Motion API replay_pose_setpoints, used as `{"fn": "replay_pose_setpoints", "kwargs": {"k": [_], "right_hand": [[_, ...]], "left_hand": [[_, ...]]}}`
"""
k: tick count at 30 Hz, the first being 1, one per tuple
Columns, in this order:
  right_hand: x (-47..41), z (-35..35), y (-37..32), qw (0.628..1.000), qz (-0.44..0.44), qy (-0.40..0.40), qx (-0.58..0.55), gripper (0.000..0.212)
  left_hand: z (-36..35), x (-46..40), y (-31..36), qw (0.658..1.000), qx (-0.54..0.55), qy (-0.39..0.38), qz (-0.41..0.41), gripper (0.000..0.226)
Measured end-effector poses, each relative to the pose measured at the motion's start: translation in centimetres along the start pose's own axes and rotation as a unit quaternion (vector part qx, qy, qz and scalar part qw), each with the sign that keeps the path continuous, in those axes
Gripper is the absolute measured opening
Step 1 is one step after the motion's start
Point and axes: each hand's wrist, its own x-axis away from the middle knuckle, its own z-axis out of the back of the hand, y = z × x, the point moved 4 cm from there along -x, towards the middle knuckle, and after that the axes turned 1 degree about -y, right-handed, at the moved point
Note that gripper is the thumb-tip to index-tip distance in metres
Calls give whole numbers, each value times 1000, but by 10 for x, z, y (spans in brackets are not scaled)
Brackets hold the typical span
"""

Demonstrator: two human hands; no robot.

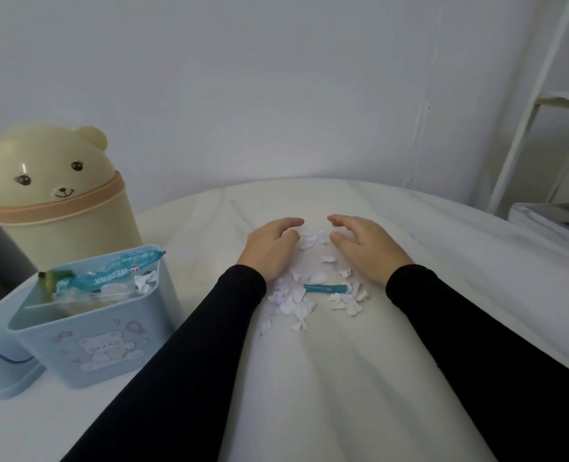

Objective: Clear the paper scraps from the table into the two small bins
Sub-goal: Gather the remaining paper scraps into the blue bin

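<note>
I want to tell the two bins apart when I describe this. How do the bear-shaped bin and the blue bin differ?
The bear-shaped bin is cream, rounded, and closed by a domed bear-face lid; the blue bin is pale blue, boxy, and open at the top. The bear-shaped bin's contents are hidden; the blue bin shows crumpled paper and a teal wrapper inside. The bear-shaped bin stands farther back and taller. Both sit on the white table, left of the hands.

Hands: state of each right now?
Left hand: open, fingers curved, cupped against the paper scraps, gripping nothing.
Right hand: open, cupped on the other side, gripping nothing.
</note>
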Motion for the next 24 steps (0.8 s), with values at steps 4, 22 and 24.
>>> {"fn": "replay_pose_setpoints", "kwargs": {"k": [4,22,24], "right_hand": [[-21,-14,8,995,-16,-84,45,49],[72,-3,-38,993,43,-106,-13,33],[83,-4,-44,993,55,-100,-26,30]], "left_hand": [[-9,-21,-2,995,-47,-84,-4,41],[16,79,24,988,-122,-89,-24,32],[15,90,26,987,-133,-81,-43,29]]}}
